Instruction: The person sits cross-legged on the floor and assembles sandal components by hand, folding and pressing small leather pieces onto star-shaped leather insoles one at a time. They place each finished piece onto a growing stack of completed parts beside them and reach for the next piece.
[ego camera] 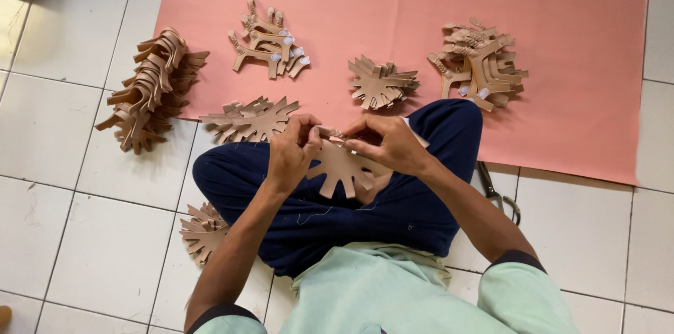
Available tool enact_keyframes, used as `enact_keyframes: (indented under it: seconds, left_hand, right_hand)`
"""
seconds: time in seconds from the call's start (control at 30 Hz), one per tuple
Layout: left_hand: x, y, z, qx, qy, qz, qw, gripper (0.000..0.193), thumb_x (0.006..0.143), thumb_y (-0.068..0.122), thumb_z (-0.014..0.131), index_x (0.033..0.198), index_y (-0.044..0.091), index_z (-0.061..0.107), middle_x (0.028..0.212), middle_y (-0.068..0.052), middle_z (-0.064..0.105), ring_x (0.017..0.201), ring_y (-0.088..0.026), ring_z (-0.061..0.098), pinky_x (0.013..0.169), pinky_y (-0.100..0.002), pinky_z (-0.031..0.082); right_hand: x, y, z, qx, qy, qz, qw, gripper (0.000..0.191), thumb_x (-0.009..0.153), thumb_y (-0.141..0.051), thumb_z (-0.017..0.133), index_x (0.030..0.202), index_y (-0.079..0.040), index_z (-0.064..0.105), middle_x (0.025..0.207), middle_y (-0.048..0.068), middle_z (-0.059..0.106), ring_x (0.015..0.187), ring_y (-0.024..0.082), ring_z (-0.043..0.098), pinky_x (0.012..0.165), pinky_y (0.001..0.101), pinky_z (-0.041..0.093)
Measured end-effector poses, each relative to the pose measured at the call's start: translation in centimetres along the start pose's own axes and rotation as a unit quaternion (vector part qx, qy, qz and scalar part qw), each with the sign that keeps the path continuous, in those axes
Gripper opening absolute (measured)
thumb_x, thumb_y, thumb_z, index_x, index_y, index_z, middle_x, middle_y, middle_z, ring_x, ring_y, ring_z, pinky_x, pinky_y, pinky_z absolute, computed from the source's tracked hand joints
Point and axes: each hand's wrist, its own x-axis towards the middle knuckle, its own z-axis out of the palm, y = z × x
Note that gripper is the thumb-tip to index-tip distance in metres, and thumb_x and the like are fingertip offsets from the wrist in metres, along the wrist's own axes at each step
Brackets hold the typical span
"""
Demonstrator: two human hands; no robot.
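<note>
A person is sitting cross-legged on a white tiled floor [70, 236], working over the lap at the centre of the frame, which is likely why the piece is being held there: close to the eyes and steadied above the dark blue trousers [330, 214]. Both hands are meeting on one tan cut-out piece [342, 169], a flat shape with toothed tabs hanging downward. The left hand [289, 153] is pinching its upper left edge, fingers curled tight with almost no gap; the right hand [390, 144] is closing over the upper right edge, fingertips pressing toward the left hand, so the two are nearly touching. Similar tan pieces are lying sorted in heaps around the knees, seemingly within easy reach: a tall stack [151, 88] at the left, a fanned pile [249, 120] just left of the hands, strap-like bundles [270, 42] and [481, 63] on the pink sheet [576, 25] across the upper frame, a small star-shaped pile [381, 82] between them, and another heap [203, 230] by the lower left knee. Scissors [500, 197] are resting at the right, beside the leg.
</note>
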Motion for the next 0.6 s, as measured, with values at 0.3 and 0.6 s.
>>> enact_keyframes:
  seconds: [0.3,0.6]
  left_hand:
    - [-0.4,1.6,-0.2,-0.100,-0.013,-0.094,0.990,0.016,0.097,0.007,0.074,0.109,-0.003,0.071,0.095,-0.009,0.078,0.084,-0.009,0.070,0.072,-0.022,0.055]
    - [-0.3,2.5,-1.0,-0.072,-0.106,-0.126,0.984,0.033,0.088,0.014,0.081,0.116,0.002,0.071,0.100,-0.006,0.077,0.090,-0.010,0.074,0.079,-0.024,0.061]
  right_hand:
    - [0.1,0.4,1.7,-0.042,0.068,-0.058,0.995,0.030,0.089,-0.020,0.081,0.111,-0.001,0.074,0.097,0.009,0.077,0.083,0.013,0.074,0.075,0.0260,0.059]
    - [-0.2,0.8,2.5,-0.040,0.093,-0.087,0.991,0.028,0.092,-0.019,0.079,0.116,-0.006,0.076,0.093,0.006,0.079,0.073,0.010,0.071,0.064,0.0247,0.055]
